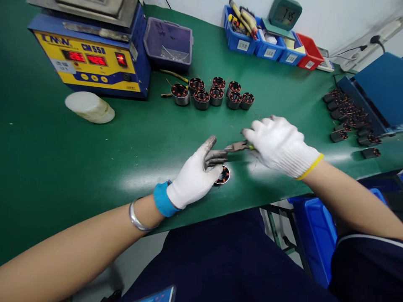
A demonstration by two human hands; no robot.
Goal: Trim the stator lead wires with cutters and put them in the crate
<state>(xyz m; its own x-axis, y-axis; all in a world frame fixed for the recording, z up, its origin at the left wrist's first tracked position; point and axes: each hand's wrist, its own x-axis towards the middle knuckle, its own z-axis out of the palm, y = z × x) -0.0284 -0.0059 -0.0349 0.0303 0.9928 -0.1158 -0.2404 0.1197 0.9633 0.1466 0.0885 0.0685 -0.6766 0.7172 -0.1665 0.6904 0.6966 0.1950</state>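
My left hand [197, 176], in a white glove with grey-stained fingertips, is at a motor stator [224, 175] with copper windings near the table's front edge. Its thumb overlaps the stator's left side, while the other fingers reach out behind it and partly hide it. My right hand [275, 144], in a white knitted glove with a yellow cuff edge, is closed around a pair of pliers [237, 146]. Their jaws point left, close to my left fingertips. Only a bit of the yellow-green handle shows. Behind both hands, several wound stators [216, 96] stand grouped.
A blue and yellow electronic unit [94, 63] stands back left, with a white cylindrical piece [90, 107] before it. Behind are a purple bin [168, 42], blue tool bins [242, 44], a red bin [310, 50] and a clock [285, 14]. More stators [349, 113] lie right.
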